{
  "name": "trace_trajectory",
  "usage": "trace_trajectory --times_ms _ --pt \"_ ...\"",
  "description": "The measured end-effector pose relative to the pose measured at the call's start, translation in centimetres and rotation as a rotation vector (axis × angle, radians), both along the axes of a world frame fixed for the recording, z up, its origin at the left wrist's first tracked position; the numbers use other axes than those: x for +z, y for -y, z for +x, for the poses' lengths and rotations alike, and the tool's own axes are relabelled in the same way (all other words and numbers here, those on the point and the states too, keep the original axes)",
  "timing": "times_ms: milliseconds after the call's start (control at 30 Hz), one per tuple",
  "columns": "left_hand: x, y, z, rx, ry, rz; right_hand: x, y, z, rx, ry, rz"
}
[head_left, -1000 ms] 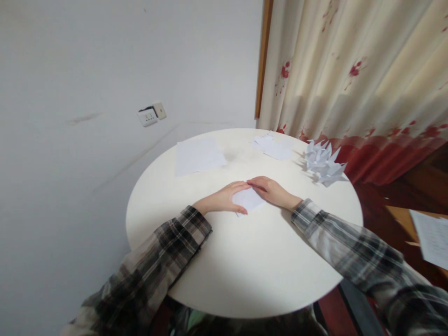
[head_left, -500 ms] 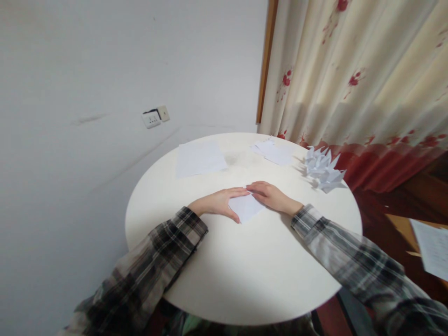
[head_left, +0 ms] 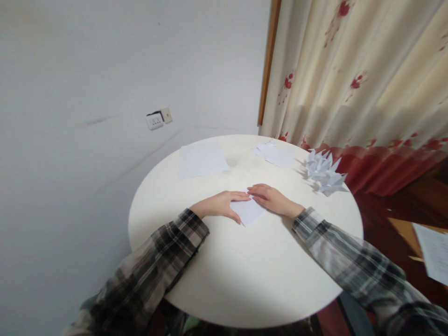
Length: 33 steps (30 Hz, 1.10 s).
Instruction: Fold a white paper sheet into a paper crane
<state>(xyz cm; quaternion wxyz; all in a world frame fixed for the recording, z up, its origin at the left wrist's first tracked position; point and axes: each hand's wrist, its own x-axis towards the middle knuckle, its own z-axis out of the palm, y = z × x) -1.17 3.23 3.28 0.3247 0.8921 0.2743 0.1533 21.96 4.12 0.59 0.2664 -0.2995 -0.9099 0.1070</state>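
Note:
A small folded white paper (head_left: 249,211) lies on the round cream table (head_left: 245,270). My left hand (head_left: 220,205) lies flat on the paper's left side, fingers stretched out toward the right. My right hand (head_left: 271,199) presses flat on the paper's upper right edge, fingers pointing left. The fingertips of both hands almost meet above the paper. Both arms wear plaid sleeves.
A flat white sheet (head_left: 202,160) lies at the back left of the table. Smaller paper pieces (head_left: 275,154) sit at the back. A pile of folded white paper figures (head_left: 324,170) rests at the right rim. A wall socket (head_left: 158,119) and a floral curtain (head_left: 357,79) stand behind.
Both hands stay pressed on the paper. My left hand has slid a little to the left, uncovering more of the paper's lower corner. The view has shifted slightly.

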Motion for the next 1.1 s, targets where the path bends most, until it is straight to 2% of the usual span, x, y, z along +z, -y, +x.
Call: trace_trajectory --times_ms 300,567,667,767,867,933,1000,1100 --pt "-0.3 -0.3 -0.3 0.029 0.058 -0.057 0.4 0.3 0.0 0.003 0.008 -0.001" --pt "0.7 1.4 0.3 -0.017 0.017 0.167 0.7 0.4 0.0 0.03 -0.059 -0.072" --pt "0.4 1.3 0.5 0.058 0.013 0.188 1.1 0.6 0.3 0.031 -0.085 -0.178" --pt "-0.1 0.9 0.6 0.198 -0.017 0.215 1.3 0.8 0.5 0.057 -0.069 -0.254" --pt "-0.6 0.7 0.8 0.356 -0.062 0.295 1.3 1.1 0.3 0.015 -0.062 -0.279" --pt "-0.8 0.7 0.9 0.408 -0.063 0.329 1.2 1.3 -0.1 -0.031 -0.085 -0.263" --pt "-0.9 0.9 1.1 0.429 0.005 0.394 1.0 1.4 -0.5 -0.046 -0.111 -0.224" --pt "-0.6 1.4 1.2 0.521 0.248 0.624 0.7 1.3 -0.9 -0.02 -0.122 -0.184"
